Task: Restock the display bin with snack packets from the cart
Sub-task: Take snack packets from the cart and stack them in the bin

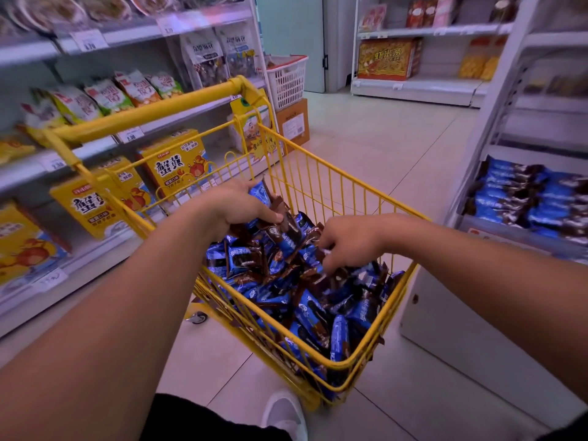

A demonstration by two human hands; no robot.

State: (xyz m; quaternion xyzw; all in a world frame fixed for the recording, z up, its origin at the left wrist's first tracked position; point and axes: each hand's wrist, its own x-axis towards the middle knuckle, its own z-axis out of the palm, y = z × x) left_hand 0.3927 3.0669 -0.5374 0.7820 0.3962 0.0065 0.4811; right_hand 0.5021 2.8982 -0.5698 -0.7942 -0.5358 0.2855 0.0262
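Here both hands are down in the cart (334,186), gathering stock. The left hand (241,205) sits near the cart's left rim, fingers curled round a bunch of packets (280,300) lifted clear of the heap, likely so several go over in one trip. The right hand (346,240) reaches into the middle of the heap, fingertips bent down and pinching at a packet; how firm its hold is I cannot tell. The heap fills the cart from the near corner back to the far side. The bin (509,230) stands just beside the cart's right rim, already holding matching blue packets, so the carry should be short.
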